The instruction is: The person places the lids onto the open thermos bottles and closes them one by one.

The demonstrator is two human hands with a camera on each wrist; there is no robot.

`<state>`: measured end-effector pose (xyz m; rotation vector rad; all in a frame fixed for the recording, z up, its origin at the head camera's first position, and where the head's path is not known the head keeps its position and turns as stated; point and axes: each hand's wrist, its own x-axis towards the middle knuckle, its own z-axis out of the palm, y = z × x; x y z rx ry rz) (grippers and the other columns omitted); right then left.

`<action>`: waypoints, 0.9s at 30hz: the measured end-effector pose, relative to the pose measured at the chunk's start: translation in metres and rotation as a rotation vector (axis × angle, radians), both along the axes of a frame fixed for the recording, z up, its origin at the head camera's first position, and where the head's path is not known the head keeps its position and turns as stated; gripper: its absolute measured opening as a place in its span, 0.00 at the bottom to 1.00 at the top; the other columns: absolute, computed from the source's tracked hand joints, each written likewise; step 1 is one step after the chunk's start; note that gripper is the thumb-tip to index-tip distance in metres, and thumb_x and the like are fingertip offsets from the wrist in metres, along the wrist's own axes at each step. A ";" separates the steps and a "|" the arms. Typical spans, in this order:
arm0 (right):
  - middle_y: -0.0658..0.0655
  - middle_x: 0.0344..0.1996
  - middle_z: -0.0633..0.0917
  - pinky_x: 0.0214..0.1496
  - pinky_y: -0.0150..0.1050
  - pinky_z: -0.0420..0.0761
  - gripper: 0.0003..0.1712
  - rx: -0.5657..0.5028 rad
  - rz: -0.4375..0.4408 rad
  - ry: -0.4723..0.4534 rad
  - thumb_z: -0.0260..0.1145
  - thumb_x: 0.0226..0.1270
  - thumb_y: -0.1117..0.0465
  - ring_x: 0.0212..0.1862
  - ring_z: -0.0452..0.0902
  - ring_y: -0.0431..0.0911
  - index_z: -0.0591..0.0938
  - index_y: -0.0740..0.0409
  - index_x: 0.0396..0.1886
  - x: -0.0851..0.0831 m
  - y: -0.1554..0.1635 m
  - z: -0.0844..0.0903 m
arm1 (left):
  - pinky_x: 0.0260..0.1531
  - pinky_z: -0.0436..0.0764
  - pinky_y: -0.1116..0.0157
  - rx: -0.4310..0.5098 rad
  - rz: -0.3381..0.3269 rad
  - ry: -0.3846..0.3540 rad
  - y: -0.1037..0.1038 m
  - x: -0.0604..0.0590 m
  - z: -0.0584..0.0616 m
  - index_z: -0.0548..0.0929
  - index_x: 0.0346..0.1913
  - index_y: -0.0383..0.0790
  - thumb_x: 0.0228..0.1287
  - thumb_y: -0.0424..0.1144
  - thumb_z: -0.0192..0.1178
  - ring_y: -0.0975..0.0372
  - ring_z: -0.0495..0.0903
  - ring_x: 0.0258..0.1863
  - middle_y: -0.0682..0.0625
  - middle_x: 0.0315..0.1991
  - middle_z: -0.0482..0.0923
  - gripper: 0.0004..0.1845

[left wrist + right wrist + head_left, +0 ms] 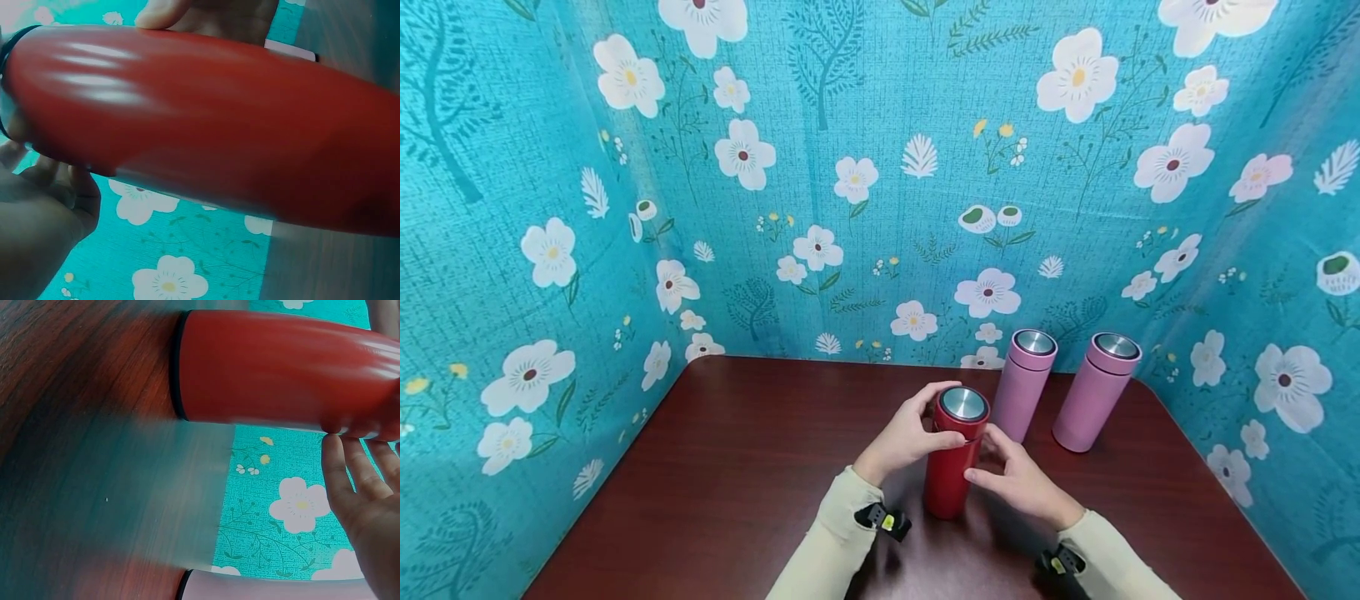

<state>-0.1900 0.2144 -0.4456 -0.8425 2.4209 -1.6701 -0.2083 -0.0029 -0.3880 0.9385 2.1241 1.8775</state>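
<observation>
A red bottle (950,479) with a steel-topped lid (963,403) stands upright on the dark wooden table (737,492), near its middle. My left hand (910,435) grips the bottle's top from the left, fingers curled round the lid. From the right, my right hand (1018,482) holds the body, thumb on the front and fingers behind. The left wrist view is filled by the red bottle (206,125), with my left hand (44,225) at the lower left. In the right wrist view, the fingers (350,481) of my right hand touch the red bottle (281,369).
Two pink bottles (1025,383) (1096,392) with steel-topped lids stand upright just behind and right of the red one, close to the back wall. Teal flowered cloth (865,167) walls the table at the back and both sides. One pink bottle (269,589) shows in the right wrist view.
</observation>
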 end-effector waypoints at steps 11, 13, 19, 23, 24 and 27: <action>0.60 0.56 0.76 0.51 0.39 0.77 0.34 0.005 0.006 -0.018 0.66 0.62 0.66 0.53 0.75 0.49 0.63 0.58 0.66 0.000 -0.001 0.003 | 0.44 0.79 0.64 0.060 0.055 0.007 0.008 -0.017 -0.029 0.65 0.63 0.49 0.52 0.36 0.70 0.63 0.72 0.51 0.54 0.54 0.72 0.36; 0.60 0.56 0.76 0.51 0.39 0.77 0.35 0.008 0.008 -0.014 0.65 0.62 0.67 0.53 0.76 0.46 0.62 0.59 0.67 0.000 -0.001 0.002 | 0.43 0.79 0.64 0.067 0.062 0.022 0.009 -0.017 -0.030 0.66 0.62 0.50 0.51 0.37 0.70 0.62 0.73 0.51 0.54 0.53 0.72 0.35; 0.61 0.56 0.76 0.51 0.39 0.77 0.36 -0.003 0.014 -0.023 0.65 0.62 0.67 0.53 0.75 0.46 0.61 0.59 0.68 0.000 -0.001 0.003 | 0.42 0.80 0.63 0.067 0.074 0.023 0.011 -0.017 -0.027 0.66 0.61 0.50 0.50 0.38 0.70 0.61 0.73 0.50 0.54 0.51 0.72 0.35; 0.60 0.56 0.76 0.50 0.39 0.77 0.36 -0.005 0.017 -0.027 0.65 0.62 0.67 0.53 0.76 0.46 0.61 0.59 0.67 0.000 -0.001 0.003 | 0.43 0.79 0.64 0.058 0.066 0.003 0.010 -0.017 -0.026 0.65 0.62 0.49 0.51 0.37 0.70 0.63 0.72 0.51 0.54 0.52 0.72 0.35; 0.60 0.56 0.76 0.50 0.39 0.77 0.35 -0.004 0.016 -0.027 0.65 0.62 0.67 0.53 0.76 0.46 0.61 0.59 0.67 0.000 -0.001 0.002 | 0.44 0.79 0.65 0.057 0.058 -0.001 0.009 -0.015 -0.022 0.65 0.62 0.47 0.51 0.36 0.69 0.64 0.72 0.51 0.54 0.52 0.72 0.35; 0.60 0.56 0.76 0.50 0.39 0.77 0.35 -0.002 0.018 -0.020 0.65 0.62 0.67 0.53 0.76 0.45 0.61 0.59 0.67 -0.003 0.001 -0.002 | 0.44 0.78 0.65 0.052 0.045 -0.006 0.006 -0.007 -0.010 0.64 0.63 0.41 0.52 0.35 0.68 0.65 0.72 0.50 0.54 0.51 0.72 0.36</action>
